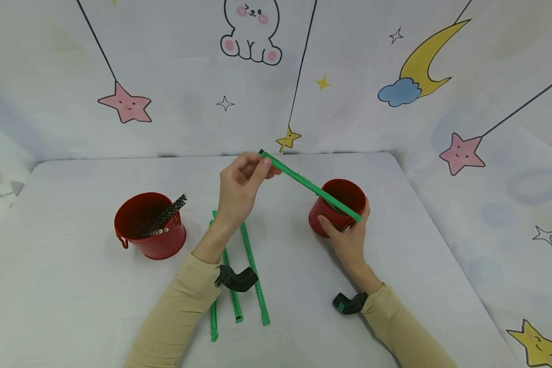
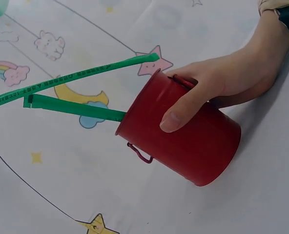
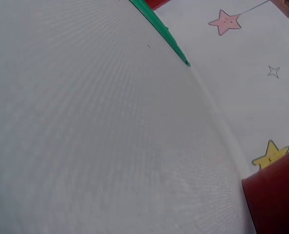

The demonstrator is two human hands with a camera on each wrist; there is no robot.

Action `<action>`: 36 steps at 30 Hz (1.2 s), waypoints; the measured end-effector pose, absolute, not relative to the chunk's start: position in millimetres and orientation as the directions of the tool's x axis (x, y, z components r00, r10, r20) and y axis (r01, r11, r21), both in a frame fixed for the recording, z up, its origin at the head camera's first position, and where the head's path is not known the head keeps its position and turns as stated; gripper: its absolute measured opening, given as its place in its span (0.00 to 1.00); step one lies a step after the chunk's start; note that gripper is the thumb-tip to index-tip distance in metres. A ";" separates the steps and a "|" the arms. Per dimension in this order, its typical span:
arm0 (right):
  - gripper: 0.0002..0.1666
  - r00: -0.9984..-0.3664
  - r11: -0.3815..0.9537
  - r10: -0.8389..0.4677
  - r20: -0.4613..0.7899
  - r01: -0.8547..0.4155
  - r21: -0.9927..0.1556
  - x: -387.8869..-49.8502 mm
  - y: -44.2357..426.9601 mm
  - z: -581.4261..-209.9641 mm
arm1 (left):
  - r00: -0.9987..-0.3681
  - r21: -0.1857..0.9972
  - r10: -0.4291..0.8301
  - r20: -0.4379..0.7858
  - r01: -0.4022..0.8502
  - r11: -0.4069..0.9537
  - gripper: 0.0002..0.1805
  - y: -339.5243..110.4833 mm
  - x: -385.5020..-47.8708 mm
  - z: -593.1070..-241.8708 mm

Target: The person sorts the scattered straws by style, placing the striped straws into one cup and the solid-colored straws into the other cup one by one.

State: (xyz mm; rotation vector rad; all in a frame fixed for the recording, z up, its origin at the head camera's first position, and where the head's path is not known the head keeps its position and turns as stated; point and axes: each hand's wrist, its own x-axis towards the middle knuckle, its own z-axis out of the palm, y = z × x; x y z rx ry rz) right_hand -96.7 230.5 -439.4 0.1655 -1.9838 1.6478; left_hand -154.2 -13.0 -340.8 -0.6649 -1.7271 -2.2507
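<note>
My left hand (image 1: 240, 191) pinches one end of a long green wrapped straw (image 1: 310, 185), held aslant in the air. Its far end slopes down over the mouth of the right-hand red bucket (image 1: 323, 217). Around that bucket's side curls my right hand (image 1: 351, 245), thumb in front. The left wrist view shows the bucket (image 2: 188, 141) tilted, with another green wrapped straw (image 2: 76, 108) sticking out of it and the held straw (image 2: 110, 65) crossing above. In the right wrist view, only part of the bucket (image 3: 276, 200) appears; the gripping fingers are out of sight.
Several green wrapped straws (image 1: 255, 271) lie lengthwise on the white table (image 1: 73, 296), partly under my left forearm. A second red bucket (image 1: 163, 248) stands at the left with black patterned straws (image 1: 167, 212) leaning in it. A printed cloth (image 1: 184, 76) hangs behind the table.
</note>
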 end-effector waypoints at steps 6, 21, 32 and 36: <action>0.55 -0.844 0.233 0.253 0.472 -0.421 -0.877 -97.6 230.9 -440.1 | -0.854 0.826 0.060 0.517 0.479 -0.296 0.07 -14.0 -155.7 -341.0; 0.55 -0.838 0.239 0.245 0.488 -0.436 -0.868 -98.0 231.4 -441.8 | -0.821 0.802 0.050 0.568 0.539 -0.256 0.06 -13.2 -154.2 -339.8; 0.55 -0.836 0.253 0.238 0.494 -0.438 -0.863 -98.0 232.2 -441.1 | -0.785 0.764 0.028 0.618 0.592 -0.256 0.04 -13.4 -155.6 -339.1; 0.55 -0.839 0.257 0.236 0.491 -0.433 -0.864 -97.6 232.5 -441.5 | -0.780 0.758 0.024 0.625 0.599 -0.256 0.04 -13.8 -154.7 -338.3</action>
